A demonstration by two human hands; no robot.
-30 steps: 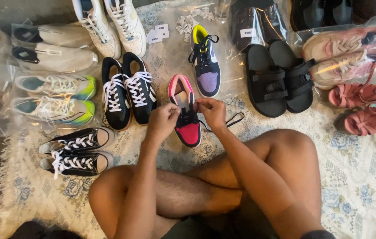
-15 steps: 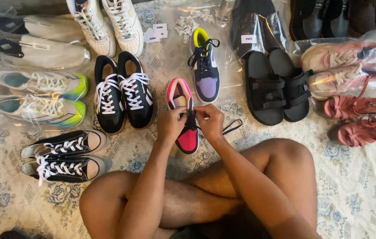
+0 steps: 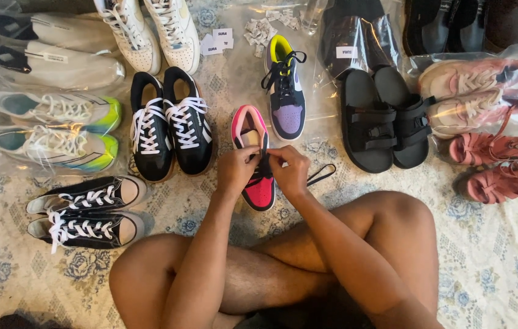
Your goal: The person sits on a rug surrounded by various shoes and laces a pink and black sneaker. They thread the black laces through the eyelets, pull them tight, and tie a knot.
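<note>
Both hands meet over a pink and black sneaker [image 3: 254, 159] lying on a pale floral rug [image 3: 490, 256]. The left hand [image 3: 237, 172] and right hand [image 3: 289, 172] each pinch a black lace [image 3: 321, 174] between pressed-together fingertips, just above the shoe's tongue; a loop of the lace trails to the right on the rug. The sneaker sits just in front of the person's crossed bare legs. To its left stands a pair of black sneakers with white laces [image 3: 167, 122]. Behind it lies a purple and yellow high-top [image 3: 285, 91]. To the right rest black strapped sandals [image 3: 384, 122], then pink sandals [image 3: 503, 164].
</note>
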